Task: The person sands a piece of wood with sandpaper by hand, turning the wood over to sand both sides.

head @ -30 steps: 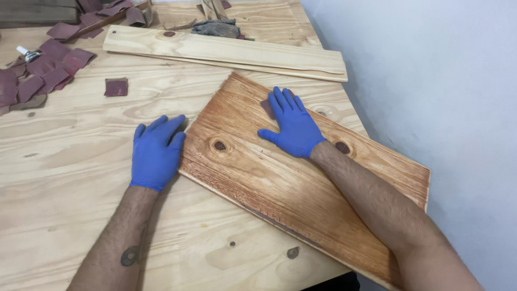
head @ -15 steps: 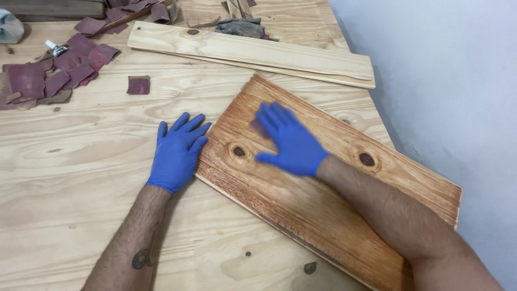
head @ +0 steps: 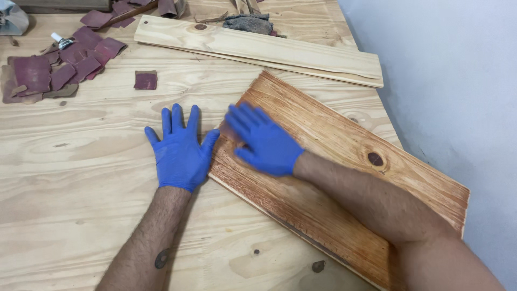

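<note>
A reddish-brown stained board (head: 334, 140) with a dark knot lies at an angle on the plywood table (head: 81, 161). My right hand (head: 264, 143), in a blue glove, presses flat on the board's near-left end. A small piece of reddish sandpaper (head: 228, 132) shows under its fingertips; the hand is blurred. My left hand (head: 180, 148), also gloved in blue, lies flat on the table with fingers spread. Its thumb side rests against the board's left edge and it holds nothing.
Pale unstained planks (head: 258, 48) lie across the back of the table. Several worn sandpaper scraps (head: 54, 67) and a small tube (head: 62, 41) sit at the far left, one scrap (head: 146, 80) apart. A grey rag (head: 249, 23) lies behind. A white wall (head: 458, 64) runs along the right.
My right hand has slid with the sandpaper from the board's middle toward its left end. My left hand has spread its fingers and stays by the board's edge. The camera view shifted slightly.
</note>
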